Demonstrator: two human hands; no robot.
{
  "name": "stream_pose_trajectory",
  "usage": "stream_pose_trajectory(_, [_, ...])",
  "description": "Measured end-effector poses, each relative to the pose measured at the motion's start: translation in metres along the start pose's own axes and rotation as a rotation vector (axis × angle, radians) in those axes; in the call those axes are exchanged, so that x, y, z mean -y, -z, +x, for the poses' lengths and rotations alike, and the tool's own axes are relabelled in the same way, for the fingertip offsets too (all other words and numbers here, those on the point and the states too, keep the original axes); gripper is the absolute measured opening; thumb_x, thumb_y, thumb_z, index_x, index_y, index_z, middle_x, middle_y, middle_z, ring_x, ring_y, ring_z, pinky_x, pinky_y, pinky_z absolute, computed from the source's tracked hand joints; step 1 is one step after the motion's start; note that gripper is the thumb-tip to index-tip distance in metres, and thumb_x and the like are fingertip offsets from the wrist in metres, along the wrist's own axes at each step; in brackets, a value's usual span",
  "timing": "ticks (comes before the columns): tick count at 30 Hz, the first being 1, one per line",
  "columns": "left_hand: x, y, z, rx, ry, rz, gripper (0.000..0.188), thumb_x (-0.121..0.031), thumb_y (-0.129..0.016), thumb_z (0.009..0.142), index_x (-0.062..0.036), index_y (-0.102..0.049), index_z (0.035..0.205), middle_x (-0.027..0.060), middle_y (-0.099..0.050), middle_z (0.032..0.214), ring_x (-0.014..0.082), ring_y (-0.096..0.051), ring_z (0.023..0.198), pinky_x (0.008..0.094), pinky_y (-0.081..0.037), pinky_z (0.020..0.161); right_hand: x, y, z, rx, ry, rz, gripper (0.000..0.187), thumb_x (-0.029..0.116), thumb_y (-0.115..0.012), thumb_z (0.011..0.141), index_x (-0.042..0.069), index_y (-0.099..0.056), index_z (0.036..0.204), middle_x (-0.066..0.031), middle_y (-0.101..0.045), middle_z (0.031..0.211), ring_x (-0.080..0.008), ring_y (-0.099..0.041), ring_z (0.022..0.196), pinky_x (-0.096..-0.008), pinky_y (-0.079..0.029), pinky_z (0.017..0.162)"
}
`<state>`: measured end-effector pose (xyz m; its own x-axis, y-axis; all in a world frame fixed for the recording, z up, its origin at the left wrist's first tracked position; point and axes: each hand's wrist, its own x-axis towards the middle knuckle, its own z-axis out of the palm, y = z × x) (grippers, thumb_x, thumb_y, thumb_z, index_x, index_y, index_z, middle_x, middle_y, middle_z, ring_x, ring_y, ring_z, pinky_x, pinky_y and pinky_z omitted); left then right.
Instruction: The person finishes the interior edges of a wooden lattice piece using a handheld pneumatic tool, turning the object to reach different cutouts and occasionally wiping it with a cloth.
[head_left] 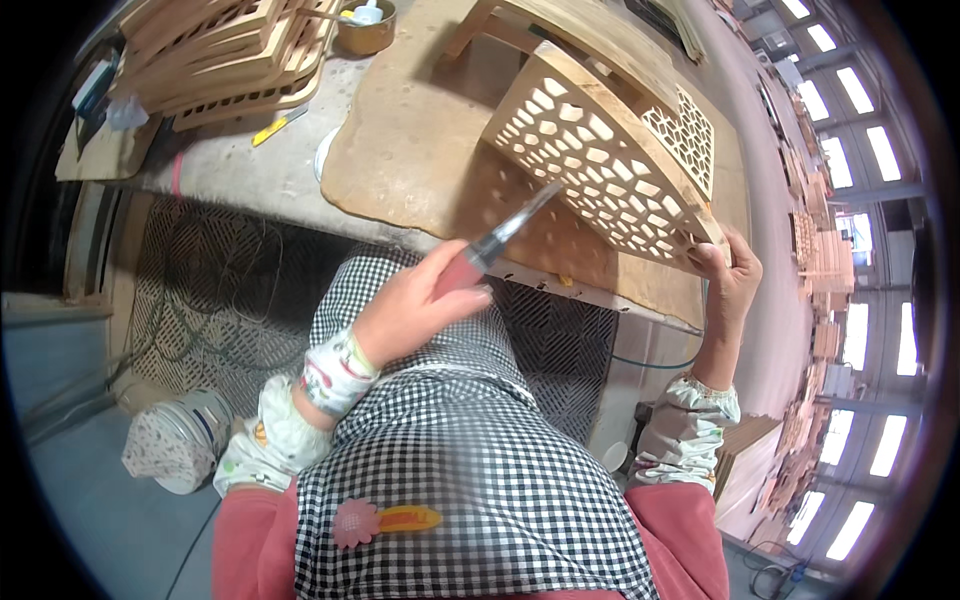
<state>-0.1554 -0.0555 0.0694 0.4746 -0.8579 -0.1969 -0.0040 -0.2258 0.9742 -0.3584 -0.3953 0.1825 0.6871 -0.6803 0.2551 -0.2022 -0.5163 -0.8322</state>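
Note:
My left hand (420, 308) is closed round the red grip of a hand tool with a dark collar and a narrow metal blade (535, 205); its exact kind is not clear. The blade's tip points up and away, overlapping a wooden panel (590, 145) pierced with irregular cell-shaped openings. That panel is tilted up over the bench, its face toward me. With thumb and fingers, my right hand (735, 272) grips the panel's near right corner. Behind the panel are a wooden frame piece (600, 35) and another pierced lattice part (682, 140).
A brown mat (390, 150) covers part of the workbench. At the left stand stacked wooden frames (215, 65), a yellow cutter knife (278, 127) and a brown pot (366, 35). A speckled bucket (180, 440) stands on the floor below left.

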Motion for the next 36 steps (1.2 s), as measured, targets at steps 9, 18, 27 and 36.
stream_pose_trajectory(9, [-0.004,-0.027,0.028,-0.179,-0.096,0.201,0.061,-0.037,-0.068,0.101,0.0010,-0.049,0.145,0.0265,-0.074,0.106,0.0436,-0.075,0.096,0.0461,-0.059,0.082,-0.015,0.008,0.007,0.008,0.002,-0.009,0.034,0.018,-0.079,0.096,-0.005,-0.075,0.121,-0.0064,-0.076,0.102,-0.0134,-0.073,0.089,-0.0300,-0.063,0.082])
stream_pose_trajectory(18, [-0.018,-0.029,0.040,-0.173,-0.106,0.243,0.052,-0.033,-0.065,0.102,0.0009,-0.047,0.138,0.0274,-0.074,0.101,0.0490,-0.072,0.093,0.0530,-0.058,0.078,-0.011,0.008,0.011,0.005,0.011,-0.016,0.032,0.012,-0.081,0.092,-0.005,-0.077,0.118,-0.0056,-0.076,0.099,-0.0120,-0.072,0.087,-0.0279,-0.061,0.081])
stream_pose_trajectory(27, [-0.026,-0.043,0.067,-0.187,-0.116,0.346,0.038,-0.031,-0.063,0.103,-0.0014,-0.048,0.120,0.0265,-0.075,0.094,0.0499,-0.073,0.084,0.0566,-0.059,0.072,-0.013,0.009,0.011,0.003,0.003,0.013,0.033,0.015,-0.082,0.091,-0.005,-0.077,0.117,-0.0049,-0.076,0.097,-0.0110,-0.071,0.086,-0.0264,-0.058,0.080])
stream_pose_trajectory(36, [-0.015,-0.040,0.061,-0.184,-0.075,0.321,0.041,-0.032,-0.065,0.102,-0.0005,-0.048,0.124,0.0261,-0.075,0.093,0.0494,-0.073,0.085,0.0553,-0.059,0.072,-0.015,0.009,0.016,0.013,-0.042,0.060,0.037,0.018,-0.082,0.093,-0.007,-0.075,0.120,-0.0076,-0.077,0.104,-0.0146,-0.073,0.090,-0.0302,-0.063,0.082])
